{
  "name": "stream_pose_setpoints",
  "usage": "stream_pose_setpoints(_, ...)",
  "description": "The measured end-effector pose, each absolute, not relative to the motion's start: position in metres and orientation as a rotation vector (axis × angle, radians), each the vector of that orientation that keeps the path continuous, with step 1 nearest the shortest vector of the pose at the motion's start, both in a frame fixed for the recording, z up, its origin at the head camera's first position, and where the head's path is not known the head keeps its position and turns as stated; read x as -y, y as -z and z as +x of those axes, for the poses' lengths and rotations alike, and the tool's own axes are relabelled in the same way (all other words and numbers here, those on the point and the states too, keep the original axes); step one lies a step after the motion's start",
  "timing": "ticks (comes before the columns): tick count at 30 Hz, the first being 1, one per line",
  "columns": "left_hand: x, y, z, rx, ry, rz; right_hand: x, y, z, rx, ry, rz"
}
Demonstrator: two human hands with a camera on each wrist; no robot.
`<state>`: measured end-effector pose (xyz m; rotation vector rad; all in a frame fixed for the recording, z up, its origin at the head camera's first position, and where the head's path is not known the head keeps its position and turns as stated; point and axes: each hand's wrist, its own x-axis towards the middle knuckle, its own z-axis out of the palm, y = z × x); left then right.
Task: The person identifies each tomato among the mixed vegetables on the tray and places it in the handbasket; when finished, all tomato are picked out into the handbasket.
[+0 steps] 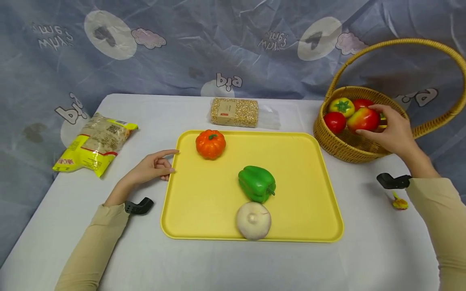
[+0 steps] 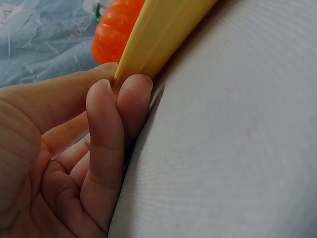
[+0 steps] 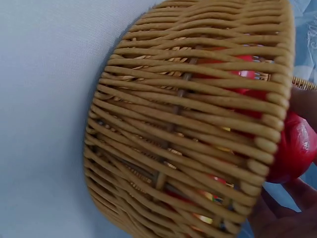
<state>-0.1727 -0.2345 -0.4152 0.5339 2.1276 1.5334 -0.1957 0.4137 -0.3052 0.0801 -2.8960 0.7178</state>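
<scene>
My right hand grips a red-and-yellow toy fruit at the wicker basket. In the right wrist view, the fruit's red side shows just past the basket rim, with fingers around it. Beside it in the basket lie a tomato, a yellow fruit with a green star-shaped top and another red one. My left hand pinches the left rim of the yellow tray. On the tray sit an orange pumpkin, a green bell pepper and a whitish round vegetable.
Behind the tray lies a clear pack of yellow kernels. A yellow snack-like bag rests at the left. A small yellow item lies near the right wrist. The basket's tall handle arches over its opening; a blue-grey patterned cloth hangs behind.
</scene>
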Motion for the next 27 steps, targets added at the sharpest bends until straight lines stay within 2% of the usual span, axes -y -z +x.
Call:
stream_pose_setpoints(19,0.235,0.418,-0.170,-2.143,-1.528,0.501,-0.425,0.336,-0.222,3.080,-0.549,0.139)
stream_pose_setpoints(27,0.234,0.413,-0.173,-2.135,-1.528,0.530,-0.424,0.335,-0.221,3.111,-0.440,-0.005)
